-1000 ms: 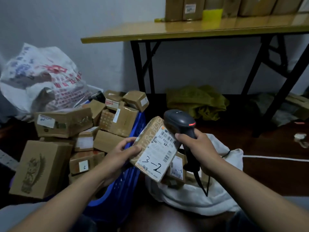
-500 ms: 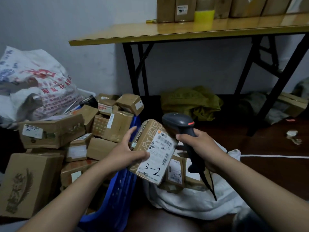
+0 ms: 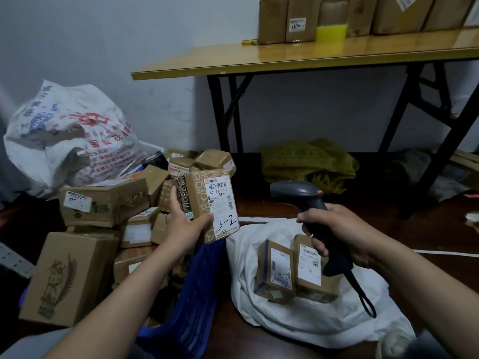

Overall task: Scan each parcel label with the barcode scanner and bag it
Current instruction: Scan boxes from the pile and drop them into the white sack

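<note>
Left hand point(image 3: 186, 226) grips labelled parcel point(image 3: 207, 206); right hand point(image 3: 334, 229) clasps barcode scanner point(image 3: 298, 194). Lower centre: white bag point(image 3: 311, 325) holding two boxes point(image 3: 276, 268). Left: piled cartons point(image 3: 103, 203), blue crate point(image 3: 199, 294).

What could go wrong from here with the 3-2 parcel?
The barcode scanner in the right hand stands apart from the 3-2 parcel, whose label faces the camera, so a scan might miss. The left hand alone holds it above the blue crate; it could slip there, not into the white bag. The scanner cable hangs over the bag and may snag.
</note>
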